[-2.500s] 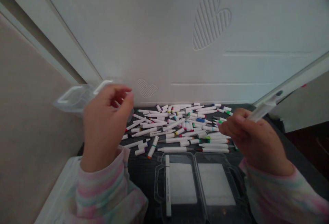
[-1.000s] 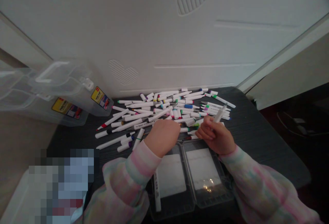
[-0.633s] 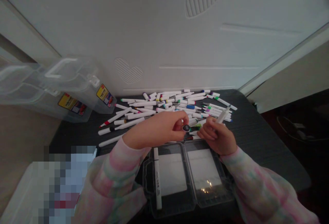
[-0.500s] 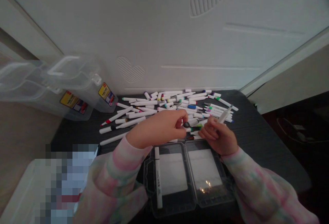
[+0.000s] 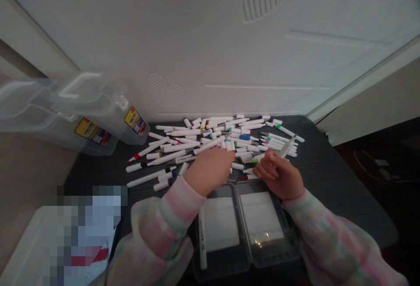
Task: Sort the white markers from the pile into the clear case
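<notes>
A heap of several white markers (image 5: 223,139) with coloured caps lies spread on the dark table (image 5: 328,167). My left hand (image 5: 210,168) rests palm down on the near edge of the heap, and its fingers are hidden under it. My right hand (image 5: 278,175) is closed round one white marker (image 5: 286,146), which points up and to the right. Just in front of both hands an open clear case (image 5: 244,262) lies flat. A single white marker (image 5: 202,238) lies along its left side.
Two clear plastic cases (image 5: 95,111) with yellow labels lean at the back left of the table. A white panel with heart shapes (image 5: 229,58) stands right behind the markers. A pale box (image 5: 19,255) sits at the lower left. The table's right edge drops to a dark floor.
Half a second ago my left hand held a dark-tipped marker up near my right hand. Now it is down on the heap, palm down. My right hand has kept its marker.
</notes>
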`<state>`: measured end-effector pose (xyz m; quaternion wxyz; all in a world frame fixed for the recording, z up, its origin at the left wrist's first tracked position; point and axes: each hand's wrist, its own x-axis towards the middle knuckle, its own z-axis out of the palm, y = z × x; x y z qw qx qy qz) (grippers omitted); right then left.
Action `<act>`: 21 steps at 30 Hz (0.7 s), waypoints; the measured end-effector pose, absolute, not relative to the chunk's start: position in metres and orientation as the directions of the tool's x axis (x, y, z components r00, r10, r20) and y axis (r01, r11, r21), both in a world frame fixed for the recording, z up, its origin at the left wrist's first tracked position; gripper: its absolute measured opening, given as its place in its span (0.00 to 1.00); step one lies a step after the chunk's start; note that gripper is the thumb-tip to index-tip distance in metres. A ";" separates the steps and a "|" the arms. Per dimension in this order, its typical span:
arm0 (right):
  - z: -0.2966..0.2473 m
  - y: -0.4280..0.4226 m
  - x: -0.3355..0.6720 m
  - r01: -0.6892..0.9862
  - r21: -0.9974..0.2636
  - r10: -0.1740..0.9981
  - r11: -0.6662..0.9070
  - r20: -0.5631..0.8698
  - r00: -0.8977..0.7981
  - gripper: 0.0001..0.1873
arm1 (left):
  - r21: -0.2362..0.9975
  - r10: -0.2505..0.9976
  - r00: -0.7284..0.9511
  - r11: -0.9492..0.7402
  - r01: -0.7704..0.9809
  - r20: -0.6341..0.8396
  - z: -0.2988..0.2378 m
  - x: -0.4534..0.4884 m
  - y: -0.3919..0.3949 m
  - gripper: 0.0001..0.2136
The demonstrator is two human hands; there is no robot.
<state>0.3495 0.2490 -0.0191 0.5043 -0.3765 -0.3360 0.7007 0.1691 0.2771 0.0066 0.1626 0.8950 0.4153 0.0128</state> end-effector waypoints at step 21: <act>-0.020 0.249 0.351 -0.453 -0.850 0.956 -0.270 -0.181 -0.232 0.18 | 0.116 0.851 0.525 -0.521 0.846 -0.008 -0.004 0.162 0.294 0.09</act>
